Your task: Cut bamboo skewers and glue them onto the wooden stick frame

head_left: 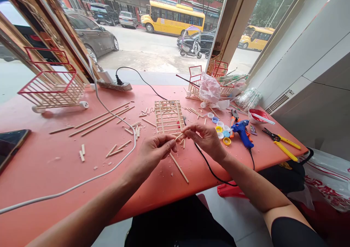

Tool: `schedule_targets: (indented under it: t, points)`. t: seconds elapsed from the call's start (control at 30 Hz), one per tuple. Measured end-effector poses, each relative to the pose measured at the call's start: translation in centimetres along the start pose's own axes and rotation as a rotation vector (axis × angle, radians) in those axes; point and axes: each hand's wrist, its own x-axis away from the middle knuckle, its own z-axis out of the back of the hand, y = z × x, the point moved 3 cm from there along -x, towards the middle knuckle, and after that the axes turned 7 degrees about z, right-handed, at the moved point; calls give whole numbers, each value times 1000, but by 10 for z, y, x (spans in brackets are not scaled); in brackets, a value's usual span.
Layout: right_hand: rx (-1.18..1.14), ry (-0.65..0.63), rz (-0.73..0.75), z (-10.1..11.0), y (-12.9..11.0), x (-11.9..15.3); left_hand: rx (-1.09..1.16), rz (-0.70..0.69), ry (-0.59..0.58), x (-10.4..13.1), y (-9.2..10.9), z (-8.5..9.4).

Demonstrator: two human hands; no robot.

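Orange-red tabletop [62, 174] set below a street-facing window [131, 61], littered with wood scraps [83, 149]. What appears to be a short stick [178, 137] is pinched between the left hand [156, 148] and the right hand [204, 140], held close together, presumably for fine control. Slatted wooden frame [160, 116] placed just beyond them, likely for easy reach. Glue gun [242, 133] and bottle caps [226, 134] grouped rightward, perhaps for convenience; longer sticks [98, 121] laid leftward.
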Motion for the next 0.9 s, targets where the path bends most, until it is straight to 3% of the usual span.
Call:
schedule_targets:
  t: [0.3, 0.67, 0.9]
  points:
    - [-23, -4, 32, 0, -5, 1, -157, -133, 92, 5, 6, 4]
    - [234, 3, 169, 7, -16, -2, -345, -319, 315, 8, 8, 9]
    - [282, -38, 203, 6, -17, -2, -471, -410, 369, 11, 9, 10]
